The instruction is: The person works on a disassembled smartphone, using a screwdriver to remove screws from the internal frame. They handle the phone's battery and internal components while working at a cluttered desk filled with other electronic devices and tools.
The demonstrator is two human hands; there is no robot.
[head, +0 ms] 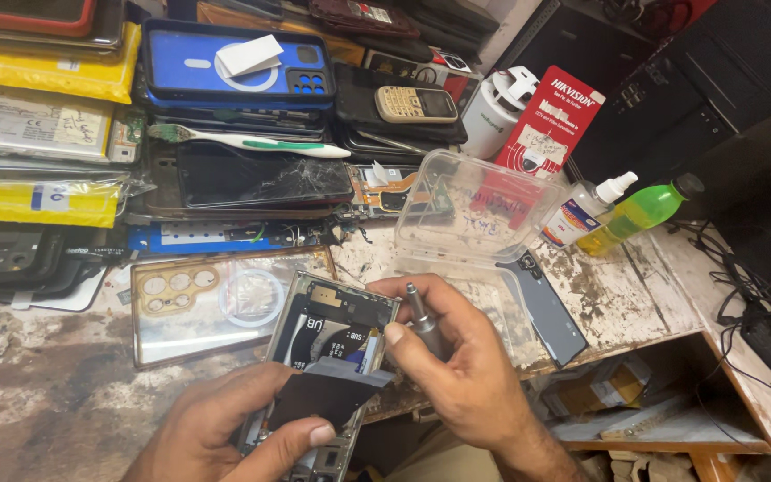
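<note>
An opened smartphone [336, 332] with its back removed lies at the bench's front edge, its inner plates and coil exposed. My left hand [225, 428] grips the phone's lower part, thumb pressed on a dark flat sheet [319, 402] over the lower half. My right hand [461, 366] is closed around a small grey metal screwdriver [423, 319], whose top end sticks up between thumb and fingers. Where the tip touches the phone is hidden by my fingers.
A clear phone case with a gold camera ring [211, 303] lies to the left. A transparent plastic box [475, 210], a grey back cover [546, 308], a white spray bottle [586, 207] and a green bottle [640, 212] sit right. Stacked phones and cases [234, 116] fill the back.
</note>
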